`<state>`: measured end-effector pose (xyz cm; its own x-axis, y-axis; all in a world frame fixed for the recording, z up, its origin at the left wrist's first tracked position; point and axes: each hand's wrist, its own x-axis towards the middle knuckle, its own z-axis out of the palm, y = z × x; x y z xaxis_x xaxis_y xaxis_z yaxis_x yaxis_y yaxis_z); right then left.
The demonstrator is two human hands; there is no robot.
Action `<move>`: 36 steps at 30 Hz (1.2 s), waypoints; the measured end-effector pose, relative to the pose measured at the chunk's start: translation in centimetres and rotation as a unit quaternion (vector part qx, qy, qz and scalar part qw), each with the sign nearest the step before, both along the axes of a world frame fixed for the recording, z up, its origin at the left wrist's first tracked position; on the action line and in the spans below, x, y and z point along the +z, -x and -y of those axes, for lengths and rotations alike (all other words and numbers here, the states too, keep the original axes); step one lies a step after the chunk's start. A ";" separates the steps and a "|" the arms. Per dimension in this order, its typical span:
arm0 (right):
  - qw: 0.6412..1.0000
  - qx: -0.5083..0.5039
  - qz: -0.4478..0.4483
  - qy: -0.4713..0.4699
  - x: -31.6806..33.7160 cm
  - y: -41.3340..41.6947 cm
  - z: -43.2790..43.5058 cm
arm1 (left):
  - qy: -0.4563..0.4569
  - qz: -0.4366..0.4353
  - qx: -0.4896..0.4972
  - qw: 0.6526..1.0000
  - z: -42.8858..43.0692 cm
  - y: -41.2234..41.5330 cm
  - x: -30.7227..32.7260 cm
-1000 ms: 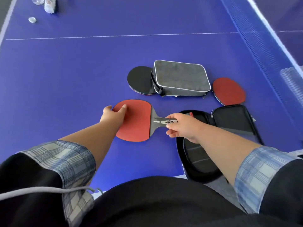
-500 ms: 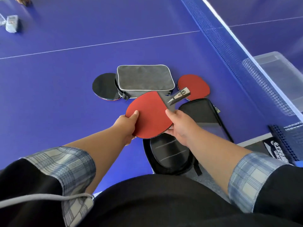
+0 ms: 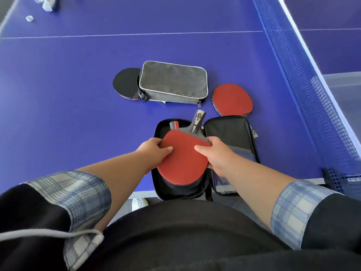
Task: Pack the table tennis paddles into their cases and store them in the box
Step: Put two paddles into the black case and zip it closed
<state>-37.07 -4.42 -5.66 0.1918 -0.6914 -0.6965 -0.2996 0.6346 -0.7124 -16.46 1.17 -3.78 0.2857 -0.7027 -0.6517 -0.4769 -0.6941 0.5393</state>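
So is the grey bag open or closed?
Closed, it looks like: the grey bag lies flat with its lid down; the zip is too small to check.

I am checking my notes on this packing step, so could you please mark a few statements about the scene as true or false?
1. Both hands hold the red paddle over the open black case. True.
2. The grey case is unzipped and lying open. False: it appears closed.
3. Another handle already shows inside the black case. True.
4. The black-faced paddle lies right of the grey case. False: it lies left, partly tucked under it.
5. A second red paddle lies on the table. True.
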 end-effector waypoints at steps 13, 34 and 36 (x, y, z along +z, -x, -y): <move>0.946 0.174 -0.259 0.087 -0.7 -1.4 -0.6 | -0.092 0.087 0.011 0.992 -1.4 3.1 -1.0; 0.924 0.205 -0.293 0.134 -1.0 -2.7 -0.9 | -0.038 0.120 -0.004 0.992 -1.5 1.9 -2.6; 0.927 0.199 -0.289 0.132 -1.1 -2.7 -0.9 | -0.023 0.109 0.002 0.994 -1.5 1.6 -2.6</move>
